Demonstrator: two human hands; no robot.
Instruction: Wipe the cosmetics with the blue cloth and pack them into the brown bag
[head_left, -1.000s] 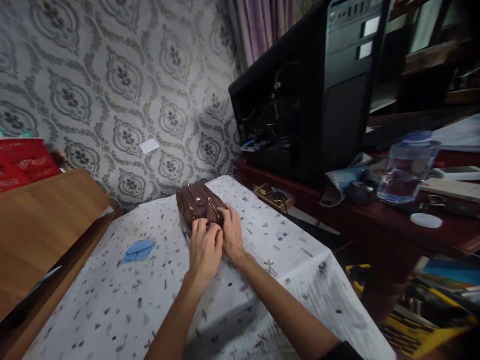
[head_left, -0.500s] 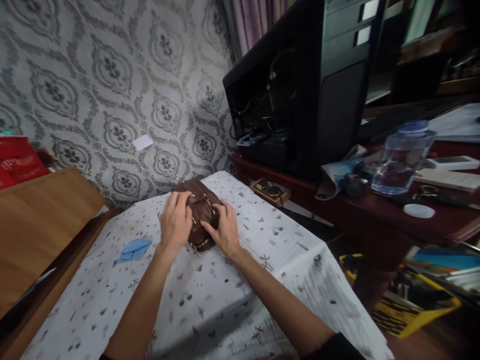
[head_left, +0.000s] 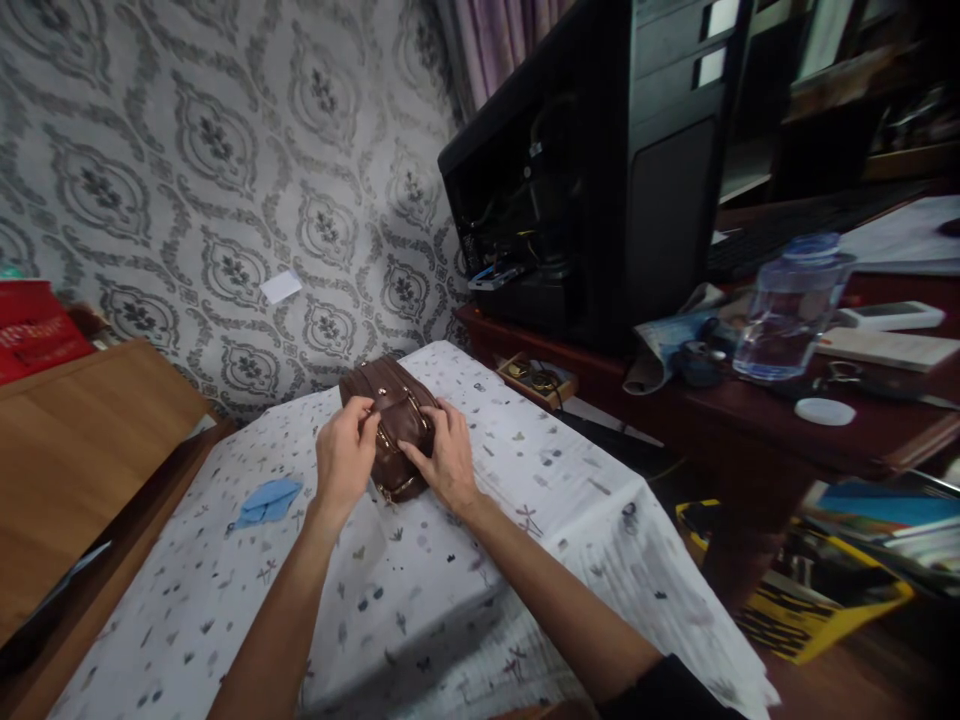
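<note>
A small brown leather bag (head_left: pixel 396 424) with gold-coloured zips and studs lies on the patterned white cloth (head_left: pixel 442 590). My left hand (head_left: pixel 345 452) is at the bag's left side, thumb and forefinger pinched together by the zip edge. Whatever sits between those fingertips is too small to make out. On the other side, my right hand (head_left: pixel 448 456) grips the bag, with the thumb across its top and the fingers over its right edge. The bag's underside is hidden.
A folded blue cloth (head_left: pixel 268 501) lies left of the bag. Beyond the right edge stand a small wooden tray (head_left: pixel 553 396), a black computer case (head_left: pixel 667 220) and a clear bottle (head_left: pixel 784 315) on a dark red desk (head_left: pixel 847 445). A wooden panel (head_left: pixel 97 440) borders the left.
My left hand has drawn back slightly towards me along the bag, and its fingers have curled into a pinch, uncovering a stud. The right hand keeps its hold.
</note>
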